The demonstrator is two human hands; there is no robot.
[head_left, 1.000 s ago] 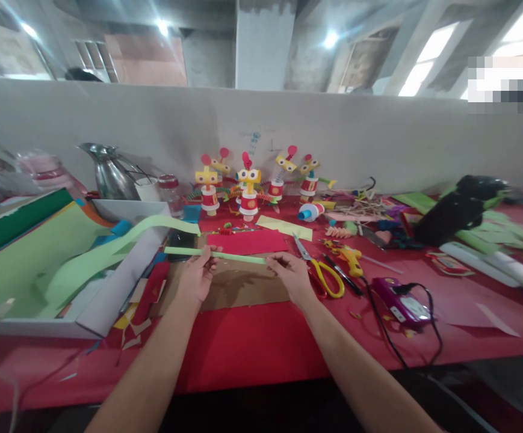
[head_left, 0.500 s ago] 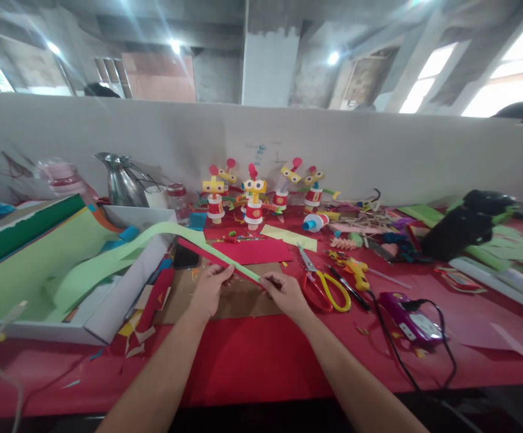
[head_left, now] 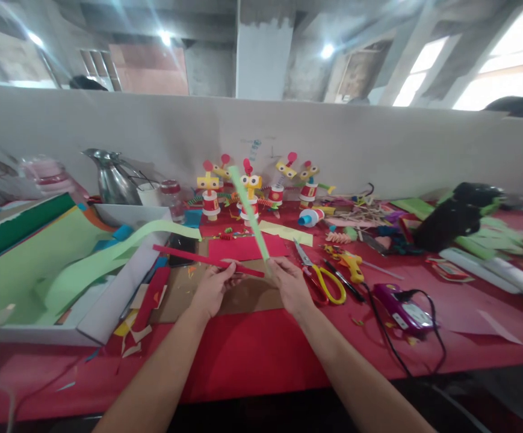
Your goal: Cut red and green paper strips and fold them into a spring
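Observation:
Between the thumb and fingers of my left hand (head_left: 213,288) is a narrow red paper strip (head_left: 189,255), slanting from upper left down to the right. My right hand (head_left: 289,285) pinches the lower end of a light green paper strip (head_left: 257,231), which stands up and leans left across the paper figures behind. Both hands are above a brown cardboard piece (head_left: 261,297) on the red-covered table. A red paper sheet (head_left: 220,246) lies just beyond them. To the right of my right hand are scissors (head_left: 331,285) with red and yellow handles.
At left stands a white box (head_left: 121,288) with a curling green paper (head_left: 78,276) inside. Several paper-cup figures (head_left: 210,204) line the back. A glue bottle (head_left: 310,217), yellow glue gun (head_left: 351,264) and purple power strip (head_left: 405,313) with a black cable are to the right.
The green and red strips, together along one line before, are now apart. My right hand has swung the green one upright, while the red one stays in my left hand.

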